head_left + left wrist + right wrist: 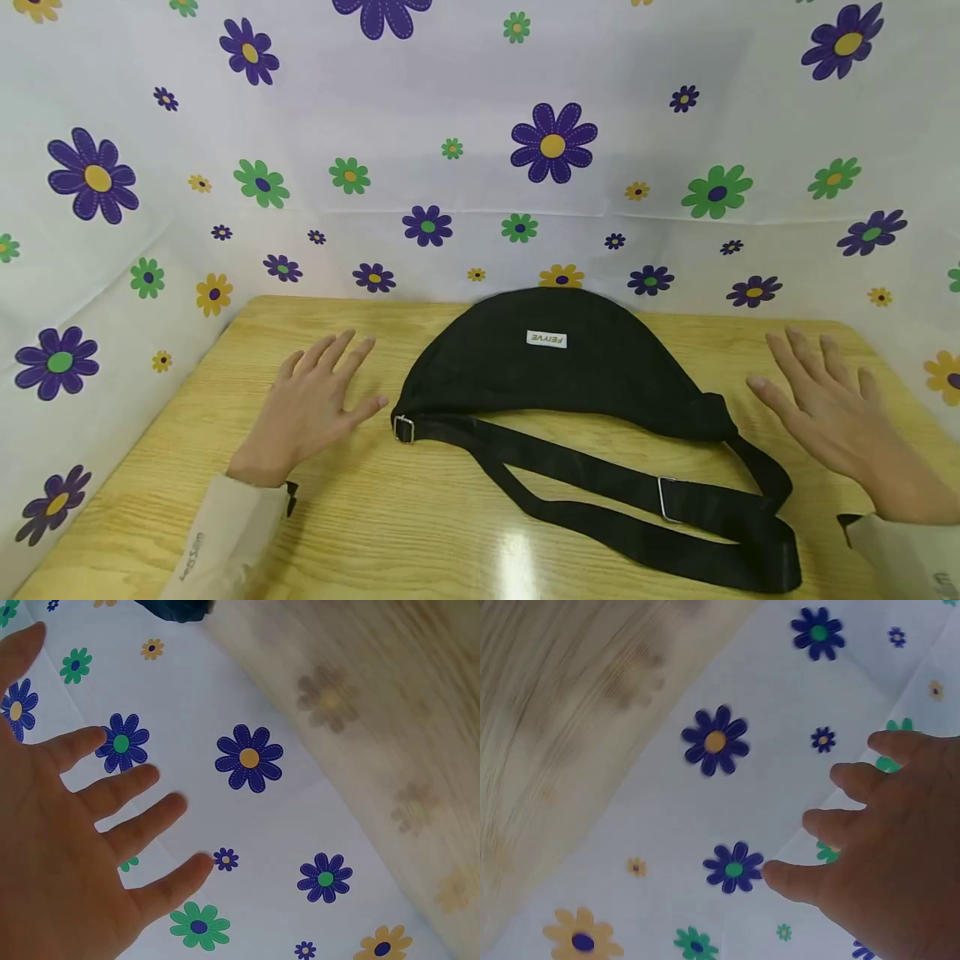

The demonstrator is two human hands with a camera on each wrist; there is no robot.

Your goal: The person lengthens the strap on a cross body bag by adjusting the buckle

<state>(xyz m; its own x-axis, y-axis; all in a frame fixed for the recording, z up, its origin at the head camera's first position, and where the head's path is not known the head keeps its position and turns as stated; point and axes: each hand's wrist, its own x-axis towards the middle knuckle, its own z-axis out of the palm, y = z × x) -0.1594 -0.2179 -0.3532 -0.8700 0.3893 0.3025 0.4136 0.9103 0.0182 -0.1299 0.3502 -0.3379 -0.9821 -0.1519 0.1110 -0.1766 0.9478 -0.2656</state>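
Two empty, splayed hands (pixel 311 412) (pixel 843 421), thumbs inward, either side of the black bag (pixel 547 379).

A black waist bag (pixel 555 375) is laid on the wood-grained worktop (pixel 420 533), its strap (pixel 585 468) looped over the wood in front.

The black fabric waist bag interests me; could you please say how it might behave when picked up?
The black fabric waist bag would probably sag, as it looks like soft cloth lying flat. Its long black band-like strap would likely dangle, since it lies in loose bends. The bag seems unlikely to roll, given its broad half-moon shape.
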